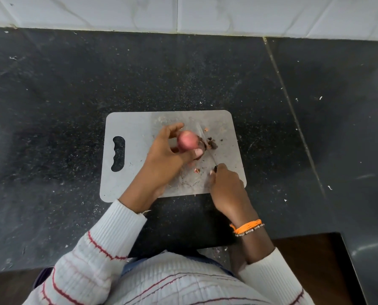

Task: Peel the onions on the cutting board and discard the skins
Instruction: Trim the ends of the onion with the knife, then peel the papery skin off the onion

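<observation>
Head camera looks down on a grey cutting board that lies flat on a black speckled counter, with its handle hole on the left side. One pink-red onion sits near the middle of the board. The left hand holds it there, with fingers curled over the far side and the thumb pressed on the near side. The onion looks smooth on top and has a dark end on its right. The right hand is wrapped tight round the handle of a knife, low on the board near the front right corner. The thin blade runs up from that hand and meets the dark end of the onion. Just right of the blade lies a small heap of dark skin bits on the board. A few tiny orange scraps are dotted about the board too. An orange thread bracelet goes round the right wrist. A white sleeve with red stripes covers the left arm. White wall tiles run along the back of the counter
</observation>
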The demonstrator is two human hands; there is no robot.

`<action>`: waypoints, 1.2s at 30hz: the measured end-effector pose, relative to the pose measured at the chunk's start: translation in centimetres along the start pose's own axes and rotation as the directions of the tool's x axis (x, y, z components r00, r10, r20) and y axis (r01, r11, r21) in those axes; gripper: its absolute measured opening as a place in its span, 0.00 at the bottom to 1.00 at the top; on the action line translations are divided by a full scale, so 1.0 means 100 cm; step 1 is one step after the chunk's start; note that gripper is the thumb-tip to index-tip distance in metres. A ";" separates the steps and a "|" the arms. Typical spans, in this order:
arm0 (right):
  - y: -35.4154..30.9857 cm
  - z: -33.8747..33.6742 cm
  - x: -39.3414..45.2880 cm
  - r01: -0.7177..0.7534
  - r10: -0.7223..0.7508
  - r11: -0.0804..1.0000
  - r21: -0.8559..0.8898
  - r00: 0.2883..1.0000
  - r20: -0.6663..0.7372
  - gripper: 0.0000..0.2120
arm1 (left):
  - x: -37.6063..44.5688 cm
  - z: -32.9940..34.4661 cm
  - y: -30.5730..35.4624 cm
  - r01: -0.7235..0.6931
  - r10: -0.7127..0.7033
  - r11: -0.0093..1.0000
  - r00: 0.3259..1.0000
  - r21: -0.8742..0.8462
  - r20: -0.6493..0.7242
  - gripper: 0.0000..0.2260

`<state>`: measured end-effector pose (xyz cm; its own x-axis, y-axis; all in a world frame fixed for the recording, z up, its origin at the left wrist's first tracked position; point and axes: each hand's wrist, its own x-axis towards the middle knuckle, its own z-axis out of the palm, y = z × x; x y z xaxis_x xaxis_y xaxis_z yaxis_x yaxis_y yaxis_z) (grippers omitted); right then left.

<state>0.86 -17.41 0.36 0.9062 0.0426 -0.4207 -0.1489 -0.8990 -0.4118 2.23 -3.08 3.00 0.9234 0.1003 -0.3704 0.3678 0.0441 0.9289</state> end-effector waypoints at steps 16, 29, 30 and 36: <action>-0.020 -0.030 -0.040 0.217 -0.193 0.743 0.633 0.975 -0.108 0.11 | 0.001 -0.009 0.020 0.492 -0.287 0.652 0.865 -0.577 0.413 0.20; -0.030 -0.013 -0.050 0.305 -0.241 0.827 0.471 0.951 -0.193 0.11 | -0.001 0.000 0.022 0.445 -0.290 0.560 0.895 -0.698 0.338 0.16; -0.030 -0.012 -0.050 0.295 -0.239 0.833 0.468 0.955 -0.178 0.11 | 0.000 0.000 0.021 0.436 -0.285 0.561 0.900 -0.703 0.331 0.18; -0.026 -0.010 -0.052 0.252 -0.212 0.834 0.491 0.968 -0.137 0.10 | 0.002 -0.006 0.019 0.447 -0.227 0.608 0.890 -0.656 0.396 0.19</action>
<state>-3.03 -15.73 4.45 0.9626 0.1724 -0.2090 -0.0898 -0.5249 -0.8464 3.03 -2.34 4.65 0.7819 -0.3140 -0.5386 0.5642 0.7239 0.3970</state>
